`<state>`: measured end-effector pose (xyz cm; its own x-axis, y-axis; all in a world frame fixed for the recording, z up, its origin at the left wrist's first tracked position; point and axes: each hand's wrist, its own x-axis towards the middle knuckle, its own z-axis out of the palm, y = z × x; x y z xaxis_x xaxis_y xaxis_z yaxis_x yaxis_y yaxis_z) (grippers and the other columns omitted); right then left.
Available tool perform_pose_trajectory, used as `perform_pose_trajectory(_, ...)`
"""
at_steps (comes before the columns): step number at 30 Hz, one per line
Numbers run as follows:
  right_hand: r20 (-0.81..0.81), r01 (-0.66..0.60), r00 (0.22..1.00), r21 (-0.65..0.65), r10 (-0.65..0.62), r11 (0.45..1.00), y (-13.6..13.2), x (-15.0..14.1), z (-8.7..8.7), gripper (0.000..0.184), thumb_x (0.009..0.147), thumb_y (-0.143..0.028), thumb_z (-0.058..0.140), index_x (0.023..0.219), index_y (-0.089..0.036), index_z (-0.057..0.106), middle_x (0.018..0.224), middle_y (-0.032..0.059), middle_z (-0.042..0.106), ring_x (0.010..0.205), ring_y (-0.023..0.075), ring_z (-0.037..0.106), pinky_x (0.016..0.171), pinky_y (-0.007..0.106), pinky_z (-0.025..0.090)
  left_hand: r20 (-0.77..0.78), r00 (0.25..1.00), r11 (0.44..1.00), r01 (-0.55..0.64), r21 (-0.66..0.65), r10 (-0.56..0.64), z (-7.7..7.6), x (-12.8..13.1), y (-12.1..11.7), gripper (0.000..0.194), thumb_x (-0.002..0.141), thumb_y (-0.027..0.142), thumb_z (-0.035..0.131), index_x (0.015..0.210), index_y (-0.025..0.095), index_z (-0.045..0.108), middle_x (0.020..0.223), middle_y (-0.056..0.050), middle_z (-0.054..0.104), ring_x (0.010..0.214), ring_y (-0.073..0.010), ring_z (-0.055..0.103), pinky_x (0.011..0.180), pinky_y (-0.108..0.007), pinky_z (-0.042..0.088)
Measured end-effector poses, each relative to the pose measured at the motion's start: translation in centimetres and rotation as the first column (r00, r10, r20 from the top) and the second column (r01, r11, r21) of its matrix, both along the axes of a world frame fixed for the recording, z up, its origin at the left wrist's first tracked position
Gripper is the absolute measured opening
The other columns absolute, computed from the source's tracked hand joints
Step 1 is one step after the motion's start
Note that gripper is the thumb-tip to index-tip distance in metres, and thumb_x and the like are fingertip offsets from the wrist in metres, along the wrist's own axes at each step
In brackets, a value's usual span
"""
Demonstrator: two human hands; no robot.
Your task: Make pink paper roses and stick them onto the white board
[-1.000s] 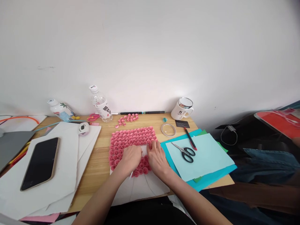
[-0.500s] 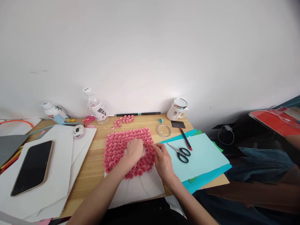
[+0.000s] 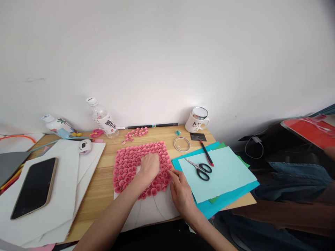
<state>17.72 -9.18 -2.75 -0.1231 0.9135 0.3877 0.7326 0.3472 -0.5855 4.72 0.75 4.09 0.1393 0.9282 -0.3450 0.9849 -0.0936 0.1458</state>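
Note:
A dense block of rolled pink paper roses (image 3: 128, 162) covers the upper part of a white sheet (image 3: 162, 211) with faint drawn lines. My left hand (image 3: 149, 165) is over the middle of the roses, its fingers curled down and closed. Whatever they pinch is hidden beneath the hand. A bare white patch shows just left of it. My right hand (image 3: 180, 191) rests at the right edge of the block, fingers stretched out and tips touching the outer roses; I see nothing held in it.
Loose pink roses (image 3: 137, 132) lie behind the sheet. To the right are black scissors (image 3: 201, 170) on light blue paper (image 3: 230, 177), a marker (image 3: 206, 153), a tape roll (image 3: 182, 144) and a mug (image 3: 196, 120). Leftward stand a bottle (image 3: 104, 120) and a phone (image 3: 35, 188).
My right hand has shifted slightly down along the right edge of the roses. My left hand stays over the middle, with more bare white showing to its left. The whole view has shifted slightly.

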Motion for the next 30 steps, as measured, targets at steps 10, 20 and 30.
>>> perform_pose_trajectory(10, 0.02, -0.006, 1.0, 0.007, 0.006, 1.0, 0.3, 0.5, 0.7, 0.039, 0.083, -0.007, 0.036, 0.116, -0.019, 0.054, 0.107, 0.0128, 0.05, 0.093, 0.021, 0.056, 0.069, 0.033, 0.053, 0.124, 0.992, 0.999, -0.034, 0.039, 0.029, 0.3, -0.8, -0.6, 0.014, 0.071, 0.009, 0.049, 0.064, 0.013, 0.06, 0.062, -0.008, 0.059, 0.063, -0.0191, 0.057, 0.054, -0.027, 0.033)
perform_pose_trajectory(20, 0.165, -0.299, 0.947, 0.128, 0.277, 0.946, 0.9, 0.9, 1.9, 0.015, 0.085, -0.015, 0.054, 0.088, -0.024, 0.065, 0.096, 0.0061, 0.056, 0.098, 0.0211, 0.05, 0.076, 0.035, 0.049, 0.937, -0.089, 0.871, -0.349, -0.346, 0.337, 2.3, -8.1, -2.6, 0.026, 0.077, 0.041, 0.058, 0.073, 0.015, 0.06, 0.039, 0.011, 0.023, 0.03, -0.0043, 0.022, 0.031, -0.018, 0.02)
perform_pose_trajectory(30, 0.191, -0.281, 0.948, 0.12, 0.256, 0.952, 1.3, 0.6, 0.9, 0.02, 0.086, -0.018, 0.053, 0.097, -0.029, 0.064, 0.103, 0.0059, 0.057, 0.101, 0.0214, 0.049, 0.076, 0.037, 0.05, 0.859, -0.399, 0.769, -0.419, -0.483, 0.322, -0.1, -12.3, -4.8, 0.023, 0.08, 0.034, 0.057, 0.075, 0.012, 0.064, 0.036, 0.009, 0.028, 0.027, -0.0037, 0.025, 0.027, -0.015, 0.023)
